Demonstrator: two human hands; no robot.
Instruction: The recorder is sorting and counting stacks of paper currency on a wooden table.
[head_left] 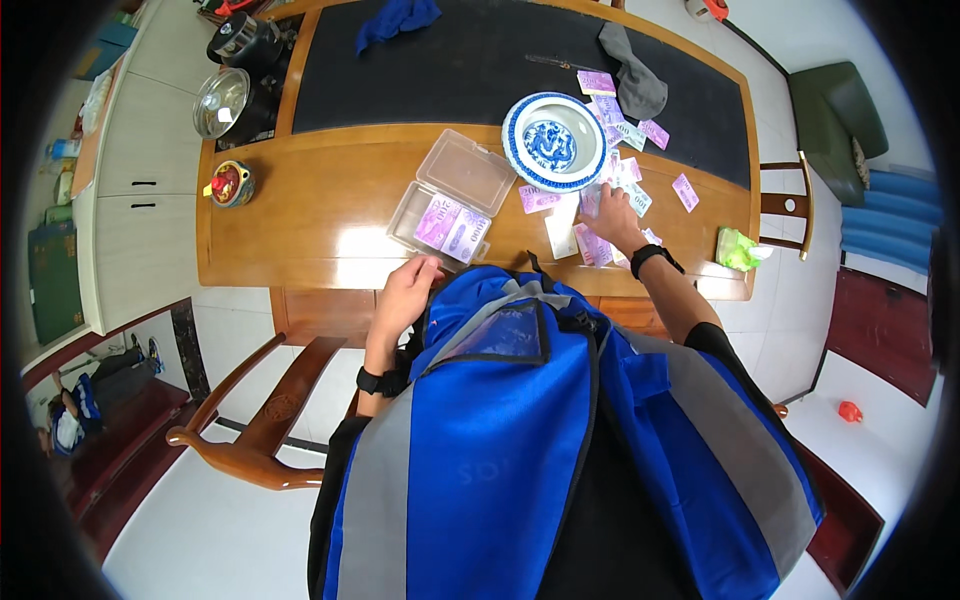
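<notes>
My left hand (pixel 402 297) is at the near edge of a clear plastic box (pixel 408 215), its curled fingers gripping the rim. The hinged lid (pixel 466 170) lies folded back, away from me. Inside the box, purple banknotes (pixel 450 228) lie in two side-by-side stacks. My right hand (pixel 620 217) reaches into loose banknotes (pixel 594 246) spread over the table, its fingertips closed on a pale purple-blue note (pixel 590 202). Just beyond that hand stands a white bowl (pixel 556 142) with blue patterns, and further notes (pixel 597 83) lie behind and beside it.
The wooden table (pixel 310 190) has a black inset top. A grey cloth (pixel 633 78) and a blue cloth (pixel 396 22) lie toward the far side. A colourful pot (pixel 232 184) and glass-lidded cooker (pixel 222 104) stand left; a green packet (pixel 737 249) sits right. A wooden chair (pixel 265 420) stands near-left.
</notes>
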